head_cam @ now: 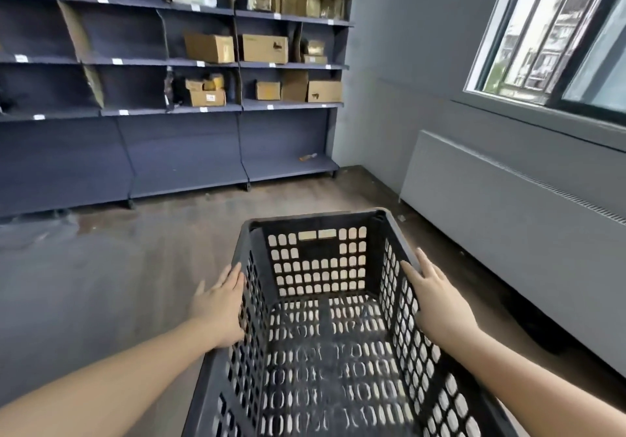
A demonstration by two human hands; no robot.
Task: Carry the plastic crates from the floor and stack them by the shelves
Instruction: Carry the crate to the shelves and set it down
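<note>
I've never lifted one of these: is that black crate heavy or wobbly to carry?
Probably light: the crate is empty and its walls and floor are full of holes. It likely stays stiff, since the rim looks straight between the left hand and right hand.

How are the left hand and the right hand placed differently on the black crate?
The left hand lies flat against the outside of the crate's left wall, fingers spread forward. The right hand rests on top of the right rim, with fingers reaching forward along it. The left hand sits lower than the right hand. Both press from the long sides, holding the empty crate between them.
</note>
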